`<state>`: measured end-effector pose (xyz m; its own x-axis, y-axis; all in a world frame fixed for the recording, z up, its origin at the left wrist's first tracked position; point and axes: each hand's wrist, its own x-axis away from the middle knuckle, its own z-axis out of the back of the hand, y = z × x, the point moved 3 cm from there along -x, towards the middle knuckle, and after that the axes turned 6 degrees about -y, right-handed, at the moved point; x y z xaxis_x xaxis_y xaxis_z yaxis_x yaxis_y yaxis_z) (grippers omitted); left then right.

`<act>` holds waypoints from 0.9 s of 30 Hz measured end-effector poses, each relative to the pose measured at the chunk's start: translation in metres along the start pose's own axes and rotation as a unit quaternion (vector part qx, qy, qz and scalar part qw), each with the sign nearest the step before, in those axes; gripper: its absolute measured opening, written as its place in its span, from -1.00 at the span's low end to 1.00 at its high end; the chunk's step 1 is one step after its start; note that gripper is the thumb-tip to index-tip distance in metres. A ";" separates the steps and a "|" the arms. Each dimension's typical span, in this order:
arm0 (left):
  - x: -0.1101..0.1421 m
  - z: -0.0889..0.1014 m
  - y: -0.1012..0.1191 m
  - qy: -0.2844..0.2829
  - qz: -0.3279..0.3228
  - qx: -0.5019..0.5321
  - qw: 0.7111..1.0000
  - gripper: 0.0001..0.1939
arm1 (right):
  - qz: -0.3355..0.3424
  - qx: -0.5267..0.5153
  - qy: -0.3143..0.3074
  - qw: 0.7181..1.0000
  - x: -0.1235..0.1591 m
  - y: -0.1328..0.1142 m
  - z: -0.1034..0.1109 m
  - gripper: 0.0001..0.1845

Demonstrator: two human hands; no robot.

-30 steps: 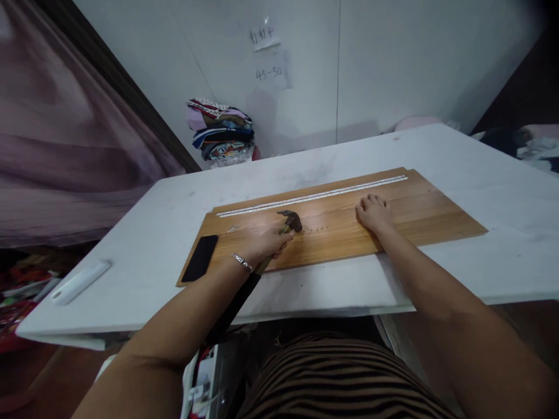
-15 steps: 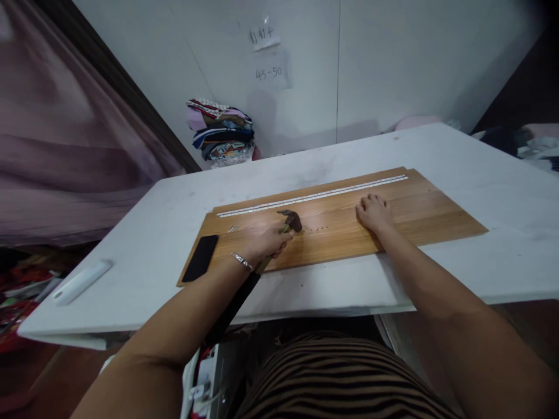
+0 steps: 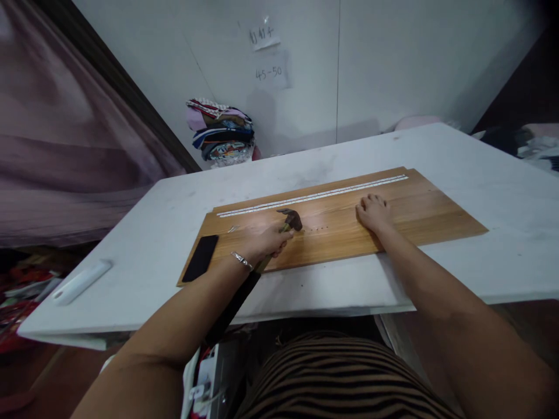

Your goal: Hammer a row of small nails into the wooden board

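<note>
My left hand (image 3: 271, 241), with a bracelet at the wrist, is wrapped round the shaft of a claw hammer (image 3: 292, 219), close under its head. The hammer's dark handle runs back beneath my forearm, and its head is low over the wooden board (image 3: 340, 250). Just right of the head, a short row of small dark nails or nail marks (image 3: 317, 228) shows in the board; which they are I cannot tell. My right hand (image 3: 374, 212) rests on the board further right, its fingers slightly bent and a little apart, holding nothing. Some loose nails (image 3: 233, 228) lie left of the hammer.
A white ruler-like strip (image 3: 314, 196) runs along the board's far side. A black flat rectangle (image 3: 200, 258) lies at its left end. The board lies on a white table (image 3: 144, 250), with a white oblong object (image 3: 82, 283) at left. Folded cloths (image 3: 222, 131) are stacked by the wall.
</note>
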<state>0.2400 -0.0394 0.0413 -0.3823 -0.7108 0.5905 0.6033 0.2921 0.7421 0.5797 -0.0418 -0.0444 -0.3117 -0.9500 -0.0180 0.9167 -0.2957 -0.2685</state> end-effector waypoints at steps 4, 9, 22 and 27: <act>0.001 -0.002 -0.001 -0.001 0.012 -0.007 1.000 -0.73 | 0.001 0.003 0.009 1.000 0.000 0.000 0.000 -0.56; 0.001 0.000 0.001 0.005 0.009 -0.005 1.000 -0.76 | -0.002 0.006 -0.004 1.000 0.001 -0.001 0.003 -0.55; -0.003 -0.001 -0.004 0.007 0.007 0.001 1.000 -0.82 | -0.001 0.004 -0.003 1.000 0.002 -0.002 0.004 -0.53; -0.004 0.000 -0.003 0.006 0.007 -0.009 1.000 -0.79 | -0.002 0.004 -0.004 1.000 0.002 -0.002 0.003 -0.52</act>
<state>0.2394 -0.0378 0.0368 -0.3657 -0.7139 0.5971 0.6206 0.2911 0.7281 0.5784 -0.0430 -0.0412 -0.3144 -0.9493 -0.0096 0.9170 -0.3010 -0.2617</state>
